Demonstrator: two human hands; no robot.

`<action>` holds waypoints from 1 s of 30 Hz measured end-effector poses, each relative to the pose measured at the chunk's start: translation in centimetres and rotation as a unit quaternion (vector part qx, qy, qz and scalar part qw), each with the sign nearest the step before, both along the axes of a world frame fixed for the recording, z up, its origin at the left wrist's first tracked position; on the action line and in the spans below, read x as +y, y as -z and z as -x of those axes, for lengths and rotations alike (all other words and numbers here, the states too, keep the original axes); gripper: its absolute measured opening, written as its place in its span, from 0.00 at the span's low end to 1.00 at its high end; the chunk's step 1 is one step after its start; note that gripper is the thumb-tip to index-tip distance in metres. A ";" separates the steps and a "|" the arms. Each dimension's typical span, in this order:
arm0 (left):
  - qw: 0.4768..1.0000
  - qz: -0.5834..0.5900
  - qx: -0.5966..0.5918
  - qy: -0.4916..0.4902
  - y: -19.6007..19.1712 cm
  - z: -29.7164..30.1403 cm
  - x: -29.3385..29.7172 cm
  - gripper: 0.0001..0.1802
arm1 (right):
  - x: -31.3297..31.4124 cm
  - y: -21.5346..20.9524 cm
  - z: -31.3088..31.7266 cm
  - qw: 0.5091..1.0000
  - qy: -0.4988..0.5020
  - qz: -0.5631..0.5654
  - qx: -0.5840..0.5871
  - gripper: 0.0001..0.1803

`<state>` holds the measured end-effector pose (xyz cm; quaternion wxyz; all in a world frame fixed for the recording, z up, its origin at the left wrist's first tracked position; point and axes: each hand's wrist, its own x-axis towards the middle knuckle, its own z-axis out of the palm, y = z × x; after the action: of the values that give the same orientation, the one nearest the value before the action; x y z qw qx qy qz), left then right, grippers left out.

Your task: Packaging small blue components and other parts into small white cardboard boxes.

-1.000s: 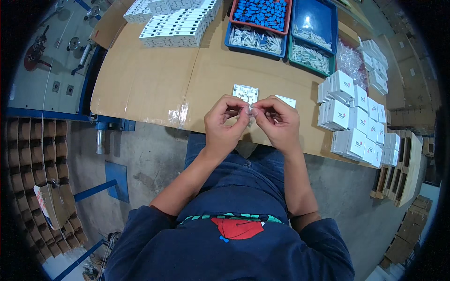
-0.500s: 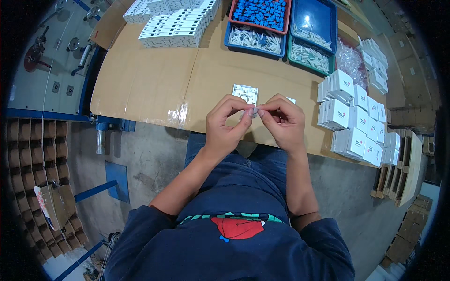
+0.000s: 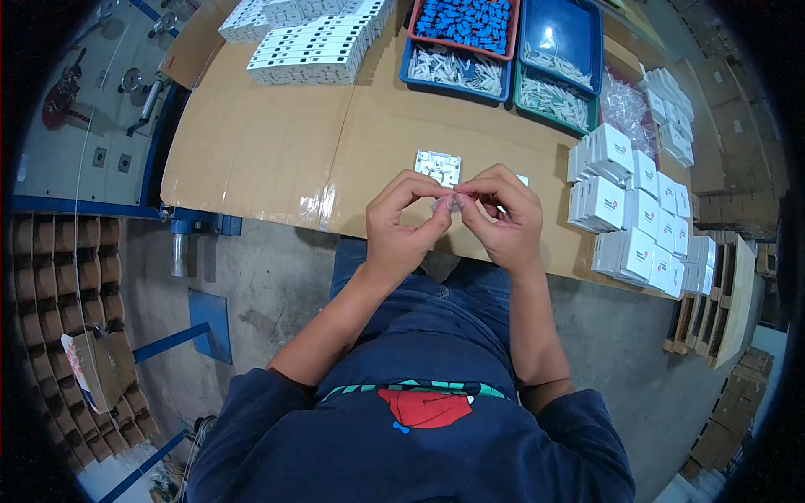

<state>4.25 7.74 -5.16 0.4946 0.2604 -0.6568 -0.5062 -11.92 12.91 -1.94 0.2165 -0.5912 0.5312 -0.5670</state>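
My left hand point(image 3: 401, 225) and my right hand point(image 3: 506, 220) meet over the near edge of the table. Thumbs and fingertips of both are pinched on a small pale piece point(image 3: 453, 202), partly see-through at its lower side. The fingers cover most of it, so its kind cannot be made out. Just beyond my fingertips lies a white square plastic frame point(image 3: 438, 164) with fittings inside it. A bit of something white point(image 3: 524, 180) shows on the cardboard beside my right knuckles.
Cardboard point(image 3: 268, 142) covers the table. Stacked white units point(image 3: 306, 63) stand far left. At the back are a red tray point(image 3: 413, 29) of blue parts and blue and green trays of white pieces. White boxes point(image 3: 641, 222) are stacked on the right near clear plastic bags point(image 3: 627, 109).
Both hands have shifted very slightly to the left, and the fingertips have turned a little on the small pale piece. The rest looks the same.
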 end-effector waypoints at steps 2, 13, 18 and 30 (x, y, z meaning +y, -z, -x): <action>0.998 0.012 0.013 -0.060 -0.1 0.2 0.2 0.06 | -0.1 0.2 0.0 0.999 0.000 0.024 0.029 0.08; 0.997 0.012 -0.078 0.022 -1.5 -0.8 -0.8 0.08 | 0.0 0.7 1.1 1.000 0.009 -0.019 0.007 0.04; 0.997 -0.045 -0.063 0.029 0.0 -0.8 -1.5 0.08 | -0.7 1.5 1.8 0.995 -0.036 -0.093 0.003 0.04; 0.915 -0.383 -0.037 0.122 9.6 -2.4 0.2 0.15 | 2.1 8.6 2.5 0.896 -0.099 -0.348 -0.257 0.09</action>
<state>6.61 7.98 -14.74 0.2668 0.3664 -0.4576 -0.7649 -14.42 14.96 -10.56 0.5922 -0.3611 0.5593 -0.4539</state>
